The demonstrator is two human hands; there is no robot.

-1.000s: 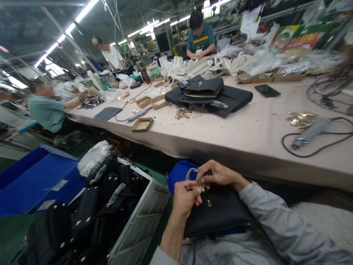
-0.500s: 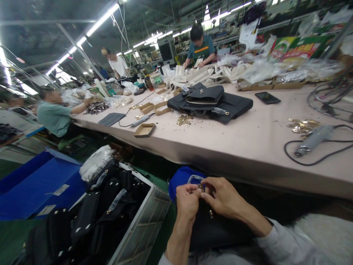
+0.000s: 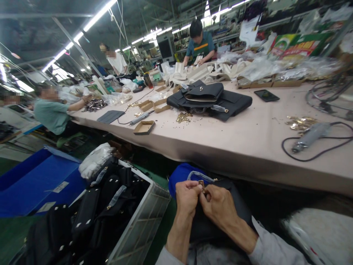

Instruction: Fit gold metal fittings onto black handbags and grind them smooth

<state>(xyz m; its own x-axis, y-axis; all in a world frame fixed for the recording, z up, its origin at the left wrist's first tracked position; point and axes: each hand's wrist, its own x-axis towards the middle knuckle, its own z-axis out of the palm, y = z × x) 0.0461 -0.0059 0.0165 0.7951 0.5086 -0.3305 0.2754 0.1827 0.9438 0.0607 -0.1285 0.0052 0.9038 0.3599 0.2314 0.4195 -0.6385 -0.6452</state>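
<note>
My left hand (image 3: 186, 197) pinches a small gold-coloured metal fitting (image 3: 201, 183) between thumb and fingers. Close against it, my right hand (image 3: 219, 203) is closed too, its fingertips meeting at the lower end of the same fitting. Its exact kind is too small to make out. Under both hands lies a black handbag (image 3: 239, 200), partly covered by my forearms. A strap wrapped in clear plastic (image 3: 195, 173) curves over its far edge, beside blue material (image 3: 178, 176).
The cloth-covered table (image 3: 248, 141) holds black bags (image 3: 234, 103), a phone (image 3: 266, 95), gold metal pieces (image 3: 300, 122) and a corded electric screwdriver (image 3: 311, 138). A grey crate (image 3: 146, 209) full of black bags stands at left, near a blue bin (image 3: 35, 180). Several people work around the table.
My right hand has turned and its fingers have curled in closer to the fitting. Its wrist has dropped nearer to me. The left hand stays almost in place.
</note>
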